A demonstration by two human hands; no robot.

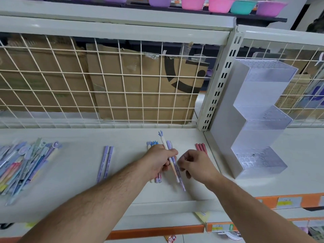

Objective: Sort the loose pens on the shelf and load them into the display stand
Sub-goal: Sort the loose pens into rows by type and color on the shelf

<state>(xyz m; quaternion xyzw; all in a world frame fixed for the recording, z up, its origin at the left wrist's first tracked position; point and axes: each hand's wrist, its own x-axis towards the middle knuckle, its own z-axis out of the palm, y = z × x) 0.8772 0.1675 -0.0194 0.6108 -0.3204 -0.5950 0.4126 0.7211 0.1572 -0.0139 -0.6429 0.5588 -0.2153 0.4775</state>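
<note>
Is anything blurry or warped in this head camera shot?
Head view: wide-angle bending curves the cream wire grid and shelf edges; the left hand, right hand and two held pastel pens show slight motion blur; lighting is even, shadows soft.

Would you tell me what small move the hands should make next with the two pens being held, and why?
Probably the right hand should pull the purple pen from the left hand and lay it with the purple pair on the shelf. The left hand grips two unlike pens, the other a white pen, and the display stand looks empty.
</note>
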